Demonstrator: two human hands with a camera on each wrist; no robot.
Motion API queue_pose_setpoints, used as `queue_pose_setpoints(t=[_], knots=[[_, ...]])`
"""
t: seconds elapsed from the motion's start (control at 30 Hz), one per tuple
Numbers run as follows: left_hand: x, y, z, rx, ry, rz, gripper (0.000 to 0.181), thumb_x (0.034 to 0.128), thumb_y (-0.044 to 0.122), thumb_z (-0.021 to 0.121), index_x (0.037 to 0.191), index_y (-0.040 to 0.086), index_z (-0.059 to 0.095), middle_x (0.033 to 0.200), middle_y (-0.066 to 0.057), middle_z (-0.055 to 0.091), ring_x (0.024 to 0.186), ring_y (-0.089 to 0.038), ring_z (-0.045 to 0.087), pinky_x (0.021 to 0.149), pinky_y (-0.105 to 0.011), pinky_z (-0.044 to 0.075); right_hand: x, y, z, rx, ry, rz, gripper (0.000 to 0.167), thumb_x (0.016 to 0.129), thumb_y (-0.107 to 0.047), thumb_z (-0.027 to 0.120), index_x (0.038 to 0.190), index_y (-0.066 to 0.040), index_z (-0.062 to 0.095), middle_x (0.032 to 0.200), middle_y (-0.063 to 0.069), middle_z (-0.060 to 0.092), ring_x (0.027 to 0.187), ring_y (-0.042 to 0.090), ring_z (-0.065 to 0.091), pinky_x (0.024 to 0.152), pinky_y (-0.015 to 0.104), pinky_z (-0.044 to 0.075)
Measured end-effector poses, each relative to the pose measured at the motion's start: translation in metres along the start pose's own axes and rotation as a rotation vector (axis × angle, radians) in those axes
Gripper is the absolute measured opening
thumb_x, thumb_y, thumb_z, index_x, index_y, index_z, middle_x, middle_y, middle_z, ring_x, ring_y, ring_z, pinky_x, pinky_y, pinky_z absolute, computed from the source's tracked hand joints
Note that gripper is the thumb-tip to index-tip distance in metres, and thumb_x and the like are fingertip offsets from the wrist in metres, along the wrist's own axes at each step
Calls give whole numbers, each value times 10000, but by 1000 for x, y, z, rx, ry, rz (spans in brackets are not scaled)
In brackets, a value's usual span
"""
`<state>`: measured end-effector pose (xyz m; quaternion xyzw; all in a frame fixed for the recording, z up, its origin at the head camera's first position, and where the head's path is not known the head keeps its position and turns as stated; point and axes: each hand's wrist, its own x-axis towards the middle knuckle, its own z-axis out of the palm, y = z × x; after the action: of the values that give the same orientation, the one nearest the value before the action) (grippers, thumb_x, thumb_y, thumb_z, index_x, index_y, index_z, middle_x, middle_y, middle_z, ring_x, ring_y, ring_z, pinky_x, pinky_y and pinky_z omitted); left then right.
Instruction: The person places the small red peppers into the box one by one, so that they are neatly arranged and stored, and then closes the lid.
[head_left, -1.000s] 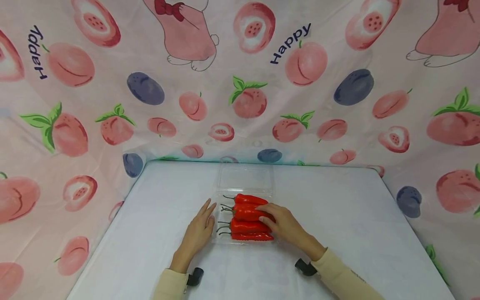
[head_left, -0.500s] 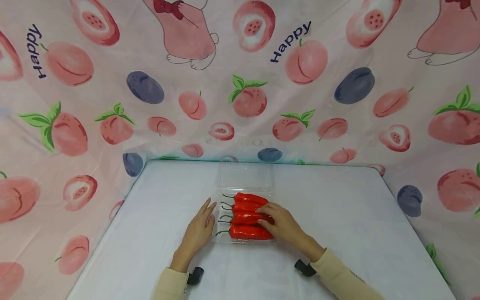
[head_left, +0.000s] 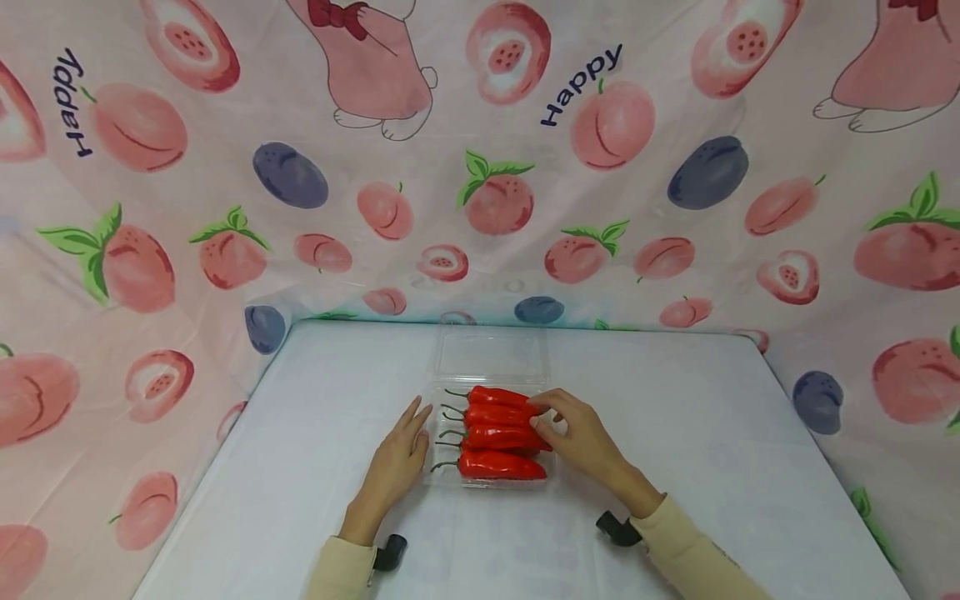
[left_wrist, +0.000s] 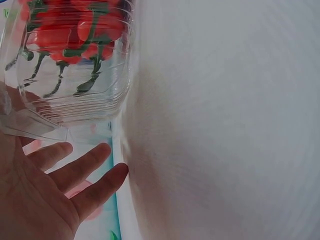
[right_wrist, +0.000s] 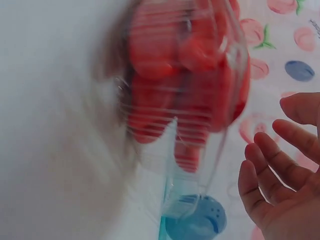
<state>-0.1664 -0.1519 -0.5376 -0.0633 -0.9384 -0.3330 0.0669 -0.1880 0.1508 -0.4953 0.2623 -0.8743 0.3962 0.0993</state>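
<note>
Several red peppers (head_left: 501,464) with thin green stems lie side by side in a clear plastic clamshell box (left_wrist: 75,112), stems to the left. Its transparent lid (head_left: 491,354) is folded back, away from the person. At the box's left side is my left hand (head_left: 400,458), fingers straight; in the left wrist view the box edge lies by the thumb side. My right hand (head_left: 581,429) hovers at the pepper tips on the right, fingers bent and spread. The right wrist view shows that hand (right_wrist: 282,175) apart from the box, holding nothing; the peppers there are blurred.
The box stands on a white-covered table (head_left: 675,417). Behind and beside the table hangs a pink cloth (head_left: 450,208) printed with fruit and rabbits. A small black device (head_left: 617,529) sits at the right wrist, and a similar black device (head_left: 390,552) at the left.
The right hand let go of a pepper and shifted a little right. The peppers nearest the person were rearranged and lie more evenly. The left hand stayed in place.
</note>
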Motion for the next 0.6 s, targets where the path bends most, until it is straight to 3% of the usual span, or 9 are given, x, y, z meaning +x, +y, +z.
queue_pose_setpoints(t=[0.17, 0.4, 0.6], knots=[[2, 0, -1, 0, 3, 4, 445, 1005, 170, 516, 1448, 130, 500, 1586, -52, 371, 1341, -344, 510, 1063, -536, 441, 7, 6, -9, 8, 15, 60, 323, 922, -189, 677, 1228, -95, 639, 1167, 67, 678, 1017, 237, 641, 804, 423, 589], [1, 0, -1, -3, -6, -6, 446, 1007, 175, 513, 1450, 135, 498, 1588, -53, 368, 1340, -351, 509, 1063, -544, 438, 13, 23, -11, 34, 11, 149, 347, 942, -186, 649, 1275, -100, 610, 1224, 111, 652, 1062, 306, 634, 829, 415, 583], [0, -2, 2, -1, 10, 3, 442, 1007, 178, 517, 1447, 138, 504, 1584, -49, 375, 1332, -347, 519, 1058, -541, 443, 17, 31, -13, 45, 50, 154, 361, 936, -168, 653, 1280, -74, 599, 1222, 174, 638, 1058, 332, 637, 830, 446, 586]])
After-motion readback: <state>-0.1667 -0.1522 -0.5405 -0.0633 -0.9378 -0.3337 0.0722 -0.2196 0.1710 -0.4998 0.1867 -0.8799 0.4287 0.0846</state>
